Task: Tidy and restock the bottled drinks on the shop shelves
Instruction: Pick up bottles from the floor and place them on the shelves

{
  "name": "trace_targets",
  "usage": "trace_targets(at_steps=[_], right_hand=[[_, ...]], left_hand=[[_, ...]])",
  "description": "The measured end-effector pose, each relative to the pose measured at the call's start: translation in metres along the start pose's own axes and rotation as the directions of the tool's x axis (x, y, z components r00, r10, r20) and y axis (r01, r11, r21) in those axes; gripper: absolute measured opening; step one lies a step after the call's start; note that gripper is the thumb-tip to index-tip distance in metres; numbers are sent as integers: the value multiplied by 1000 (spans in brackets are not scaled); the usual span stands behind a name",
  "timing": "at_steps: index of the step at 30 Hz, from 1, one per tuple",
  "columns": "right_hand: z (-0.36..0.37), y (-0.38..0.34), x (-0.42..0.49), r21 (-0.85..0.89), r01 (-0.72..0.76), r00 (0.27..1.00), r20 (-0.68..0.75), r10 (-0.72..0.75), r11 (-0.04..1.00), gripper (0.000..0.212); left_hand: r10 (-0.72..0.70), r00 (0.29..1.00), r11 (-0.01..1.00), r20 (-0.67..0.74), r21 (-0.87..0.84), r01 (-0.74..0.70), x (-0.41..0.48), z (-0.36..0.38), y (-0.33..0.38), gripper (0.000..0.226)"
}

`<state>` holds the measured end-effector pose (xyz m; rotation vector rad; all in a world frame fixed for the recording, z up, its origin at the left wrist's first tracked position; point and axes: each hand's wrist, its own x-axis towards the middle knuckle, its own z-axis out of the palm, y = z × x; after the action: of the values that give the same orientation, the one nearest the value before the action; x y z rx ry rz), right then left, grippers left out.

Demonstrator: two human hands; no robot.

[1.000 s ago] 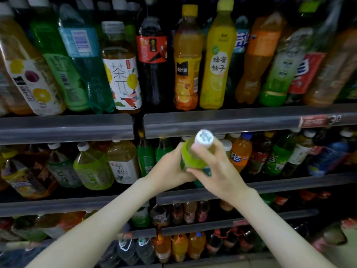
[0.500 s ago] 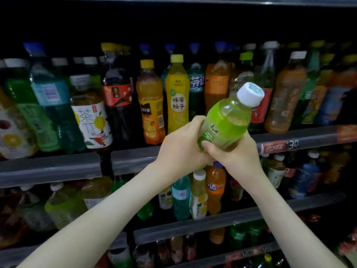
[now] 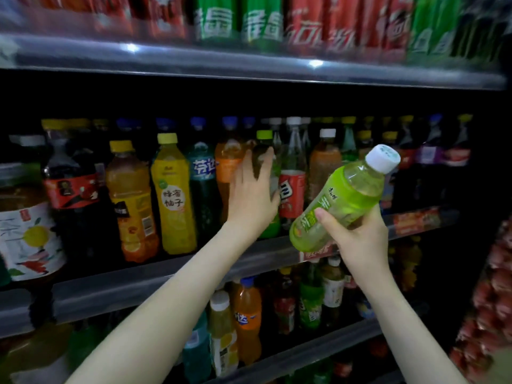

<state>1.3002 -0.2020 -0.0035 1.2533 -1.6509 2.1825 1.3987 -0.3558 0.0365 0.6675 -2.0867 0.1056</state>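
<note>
My right hand [image 3: 356, 239] grips the lower half of a green tea bottle [image 3: 343, 198] with a white cap, tilted so the cap points up and right, in front of the middle shelf. My left hand [image 3: 253, 198] reaches onto that shelf with fingers spread against a green-capped bottle [image 3: 264, 146] standing between an orange soda bottle [image 3: 227, 162] and a clear bottle with a red label [image 3: 293, 184]. Whether the fingers curl round the green-capped bottle is not clear.
The middle shelf rail [image 3: 166, 278] carries a tight row of bottles, including a yellow honey-pomelo bottle [image 3: 173, 195] and an orange juice bottle [image 3: 130, 200]. Red and green cans [image 3: 263, 23] line the top shelf. More bottles [image 3: 246, 320] stand on the shelf below.
My left hand has let go of the green tea bottle and reached to the shelved bottles. The right hand alone now holds the bottle, shifted right. The view has tilted upward.
</note>
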Motion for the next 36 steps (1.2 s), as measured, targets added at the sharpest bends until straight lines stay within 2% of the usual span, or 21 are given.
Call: trace_targets(at_steps=[3,5,7,9,12,15,19,23,27,31,34,36], right_hand=[[-12,7,7,-6,-26,999,18,27,1000,61],[-19,13,11,-20,-33,999,31,34,999,52],[-25,20,14,-31,-34,998,45,35,999,48],[-29,26,16,-22,-36,998,45,37,999,46],[-30,30,17,17,-47,998,48,46,999,46],[-24,28,15,46,-68,996,59,66,997,53],[-14,28,10,19,-72,994,82,70,997,41],[-5,24,0,-4,-77,991,109,77,997,39],[1,19,-12,-28,-56,990,128,59,998,36],[7,10,-29,-44,-63,984,162,69,997,36],[13,3,-48,-29,-108,972,207,112,994,43],[17,1,-64,-58,-140,958,243,150,988,48]], left_hand=[[-74,997,987,-22,144,77,19,20,10,88],[-131,990,975,-55,173,139,26,28,16,93],[-168,981,977,-96,116,179,28,29,19,96],[-192,971,981,-145,-22,191,27,28,19,99],[-181,955,965,-234,-229,127,14,23,18,95],[-146,948,960,-284,-270,67,-1,18,17,90],[-151,976,898,-157,-435,69,-18,3,9,88],[-138,976,867,-168,-497,37,-41,-8,2,86],[-58,951,865,-305,-492,-105,-63,-21,-1,84],[-66,918,848,-392,-507,-156,-77,-59,-3,83],[-20,947,825,-319,-540,-164,-103,-83,-11,81],[-50,981,793,-188,-605,-76,-131,-95,-20,77]])
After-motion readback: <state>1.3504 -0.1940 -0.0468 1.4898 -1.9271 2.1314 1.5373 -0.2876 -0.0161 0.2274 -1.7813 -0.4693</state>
